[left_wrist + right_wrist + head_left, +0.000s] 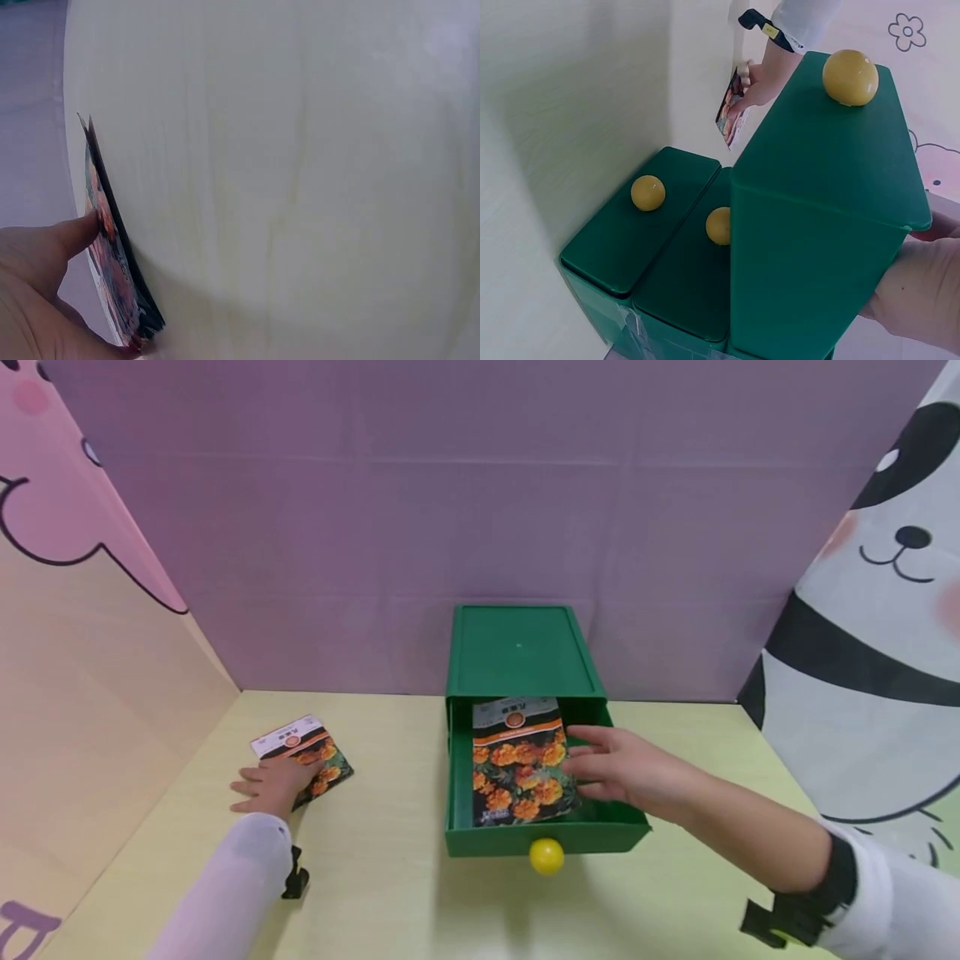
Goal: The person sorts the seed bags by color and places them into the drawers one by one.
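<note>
On the table's left side lies a seed packet [332, 770] with orange flowers; two layered edges of the packet [105, 195] show in the left wrist view. My left hand [276, 783] rests on it, thumb on the printed face and other fingers spread past its left edge. A similar seed packet [517, 768] leans inside the pulled-out green drawer [510, 842]. Over the drawer's right side, my right hand [633, 770] has its fingers extended at that packet's right edge; the drawer wall hides them in the right wrist view.
The drawer belongs to a green cabinet [521, 652] against the purple backdrop. Its yellow knob [547, 857] sticks out in front. Below it, the right wrist view has two closed drawers, each with a yellow knob [648, 193]. Printed cloth panels [862, 710] flank the table.
</note>
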### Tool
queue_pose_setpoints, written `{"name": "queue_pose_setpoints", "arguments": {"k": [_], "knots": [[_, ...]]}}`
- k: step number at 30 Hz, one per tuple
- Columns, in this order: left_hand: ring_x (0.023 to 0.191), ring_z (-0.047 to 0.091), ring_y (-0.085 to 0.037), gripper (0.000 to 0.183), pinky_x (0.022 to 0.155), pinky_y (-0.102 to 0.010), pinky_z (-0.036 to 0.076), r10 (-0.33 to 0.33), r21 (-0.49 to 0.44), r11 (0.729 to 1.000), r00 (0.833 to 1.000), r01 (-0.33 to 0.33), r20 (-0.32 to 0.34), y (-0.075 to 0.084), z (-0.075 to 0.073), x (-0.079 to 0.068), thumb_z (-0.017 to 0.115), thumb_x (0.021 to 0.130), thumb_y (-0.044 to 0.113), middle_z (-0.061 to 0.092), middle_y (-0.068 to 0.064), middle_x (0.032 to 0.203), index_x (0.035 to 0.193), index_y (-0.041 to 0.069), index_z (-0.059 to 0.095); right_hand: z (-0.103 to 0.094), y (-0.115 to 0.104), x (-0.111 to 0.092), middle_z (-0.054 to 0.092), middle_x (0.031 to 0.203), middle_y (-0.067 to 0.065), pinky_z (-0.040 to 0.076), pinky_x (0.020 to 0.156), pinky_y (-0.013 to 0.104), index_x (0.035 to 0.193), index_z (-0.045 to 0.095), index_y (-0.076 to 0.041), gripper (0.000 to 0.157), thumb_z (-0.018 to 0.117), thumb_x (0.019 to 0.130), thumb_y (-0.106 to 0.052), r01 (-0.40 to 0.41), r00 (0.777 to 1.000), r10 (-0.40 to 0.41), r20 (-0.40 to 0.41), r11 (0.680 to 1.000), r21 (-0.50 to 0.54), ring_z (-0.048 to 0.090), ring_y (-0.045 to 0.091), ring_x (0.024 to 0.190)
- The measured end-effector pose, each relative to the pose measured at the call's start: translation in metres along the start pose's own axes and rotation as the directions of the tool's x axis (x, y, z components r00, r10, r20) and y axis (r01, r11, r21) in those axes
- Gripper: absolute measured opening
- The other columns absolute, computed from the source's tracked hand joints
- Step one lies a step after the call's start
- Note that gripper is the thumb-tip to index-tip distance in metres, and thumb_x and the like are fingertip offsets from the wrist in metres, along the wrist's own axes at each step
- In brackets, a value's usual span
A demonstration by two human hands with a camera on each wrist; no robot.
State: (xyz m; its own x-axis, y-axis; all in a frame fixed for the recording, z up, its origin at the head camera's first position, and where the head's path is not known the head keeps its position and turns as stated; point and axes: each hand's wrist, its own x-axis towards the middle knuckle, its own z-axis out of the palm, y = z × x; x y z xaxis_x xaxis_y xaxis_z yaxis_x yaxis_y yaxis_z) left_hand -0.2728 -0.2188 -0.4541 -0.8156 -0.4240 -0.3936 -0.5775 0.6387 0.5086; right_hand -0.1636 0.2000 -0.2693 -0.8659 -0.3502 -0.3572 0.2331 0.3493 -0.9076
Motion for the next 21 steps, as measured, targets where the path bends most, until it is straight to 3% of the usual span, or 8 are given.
{"name": "queue_pose_setpoints", "arguments": {"k": [6, 14, 17, 21], "knots": [[0.122, -0.021, -0.058, 0.103, 0.105, -0.064, -0.003, 0.008, -0.083, 0.997, 1.000, -0.009, -0.018, 0.005, -0.001, -0.002, 0.052, 0.086, 0.045, -0.024, -0.045, 0.134, 0.130, -0.023, -0.012, -0.003, 0.004, -0.004, 0.016, 0.145, 0.031, 0.030, 0.105, 0.045, 0.143, 0.002, 0.005, 0.070, 0.048, 0.094, -0.013, 0.065, 0.998, -0.066, 0.018, 0.996, 0.053, 0.030, 0.037, 0.129], [0.123, -0.018, -0.057, 0.102, 0.108, -0.060, -0.001, 0.030, -0.099, 0.994, 0.998, -0.036, -0.061, 0.003, 0.004, 0.010, 0.055, 0.086, 0.038, -0.019, -0.047, 0.134, 0.129, -0.024, -0.013, -0.006, 0.002, -0.008, 0.001, 0.150, 0.025, 0.020, 0.109, 0.048, 0.144, -0.001, 0.002, 0.070, 0.046, 0.096, -0.018, 0.136, 0.991, -0.137, 0.003, 0.990, 0.035, 0.012, 0.036, 0.135], [0.125, 0.005, -0.058, 0.095, 0.108, -0.058, 0.010, 0.089, -0.075, 0.992, 0.985, -0.101, -0.149, 0.003, 0.008, 0.013, 0.060, 0.083, 0.032, 0.006, -0.050, 0.132, 0.127, -0.026, -0.001, -0.007, 0.002, -0.009, 0.001, 0.151, 0.024, 0.020, 0.109, 0.047, 0.145, 0.000, 0.000, 0.069, 0.045, 0.096, -0.020, 0.156, 0.988, -0.155, -0.014, 0.987, 0.038, 0.012, 0.035, 0.136], [0.107, 0.033, -0.054, 0.083, 0.096, -0.058, 0.030, 0.168, -0.036, 0.982, 0.945, -0.186, -0.281, 0.003, 0.012, 0.014, 0.065, 0.076, 0.023, 0.033, -0.044, 0.115, 0.123, -0.022, 0.014, -0.009, 0.003, -0.012, 0.002, 0.151, 0.023, 0.020, 0.109, 0.048, 0.145, 0.001, -0.001, 0.068, 0.044, 0.097, -0.021, 0.180, 0.984, -0.180, -0.021, 0.983, 0.042, 0.013, 0.034, 0.135]]}}
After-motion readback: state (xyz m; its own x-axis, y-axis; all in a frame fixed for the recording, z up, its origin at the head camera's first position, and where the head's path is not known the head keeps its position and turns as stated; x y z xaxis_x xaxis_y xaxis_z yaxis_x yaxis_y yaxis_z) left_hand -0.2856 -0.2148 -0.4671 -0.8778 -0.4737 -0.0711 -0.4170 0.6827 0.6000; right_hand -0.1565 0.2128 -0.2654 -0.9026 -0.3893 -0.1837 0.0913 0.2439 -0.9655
